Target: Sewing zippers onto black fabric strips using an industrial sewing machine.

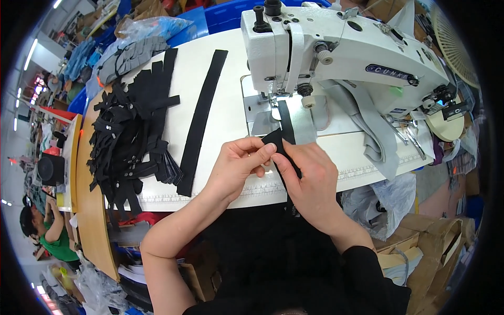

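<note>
Both hands meet at the front of a white sewing machine (346, 44), closed on a black fabric strip (286, 123). The strip runs from under the needle area toward me and hangs over the table edge. My left hand (242, 161) pinches a folded black piece (273, 139) of it between thumb and fingers. My right hand (310, 170) grips the strip just beside, thumb near the left thumb. Whether the folded piece is the strip's own end or a separate piece, I cannot tell. Left of the hands, a long black strip (203, 121) lies flat on the white table (231, 194).
A heap of black strips (128, 126) with small shiny bits covers the table's left side, grey pieces (139, 55) behind it. Grey fabric (367, 126) and metal tools (409, 134) lie right of the needle. A ruler scale (367, 169) follows the front edge. Another person (50, 231) works far left.
</note>
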`<state>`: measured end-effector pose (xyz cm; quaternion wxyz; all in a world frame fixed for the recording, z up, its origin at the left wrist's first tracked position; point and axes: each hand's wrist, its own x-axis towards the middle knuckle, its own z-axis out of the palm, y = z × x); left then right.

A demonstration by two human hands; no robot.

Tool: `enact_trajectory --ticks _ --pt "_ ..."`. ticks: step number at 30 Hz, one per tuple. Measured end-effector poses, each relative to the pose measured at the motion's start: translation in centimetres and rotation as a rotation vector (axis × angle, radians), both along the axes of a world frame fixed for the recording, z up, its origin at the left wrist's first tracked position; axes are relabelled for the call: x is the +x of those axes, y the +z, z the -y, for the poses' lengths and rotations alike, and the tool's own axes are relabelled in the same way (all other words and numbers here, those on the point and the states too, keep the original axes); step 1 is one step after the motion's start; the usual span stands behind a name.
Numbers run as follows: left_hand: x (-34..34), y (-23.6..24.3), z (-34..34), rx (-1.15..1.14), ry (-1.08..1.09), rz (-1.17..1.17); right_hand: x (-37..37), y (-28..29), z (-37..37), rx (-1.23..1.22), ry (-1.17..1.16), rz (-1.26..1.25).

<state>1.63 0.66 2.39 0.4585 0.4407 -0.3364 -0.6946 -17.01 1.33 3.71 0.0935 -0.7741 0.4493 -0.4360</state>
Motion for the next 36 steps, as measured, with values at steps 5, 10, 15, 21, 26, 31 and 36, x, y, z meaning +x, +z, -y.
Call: enact_trajectory --ticks 5,10,15,21,26,31,36 --pt "-0.9 0.9 0.1 -0.036 0.028 -0.018 -0.1 0.3 -0.6 0.405 0.009 0.243" --pt "-1.3 1.3 0.8 -0.099 -0.055 -0.042 -0.7 0.1 -0.1 0.527 0.059 0.353" --pt "-1.2 -0.5 1.4 -0.180 -0.048 -0.045 -0.2 -0.5 0.6 0.409 0.105 0.404" --pt "-1.6 -0.7 2.5 -0.242 0.110 0.168 -0.4 -0.5 1.4 0.540 0.112 0.219" --pt "0.4 -1.4 5.4 -0.267 0.143 0.409 0.1 -0.1 2.1 0.601 0.068 0.323" --pt "0.6 -2.0 5.2 -0.638 0.193 0.982 0.2 -1.9 3.9 0.636 0.097 0.280" --pt "-0.3 -1.2 3.4 -0.836 0.081 1.220 -0.2 -1.9 3.8 0.597 0.057 0.344"
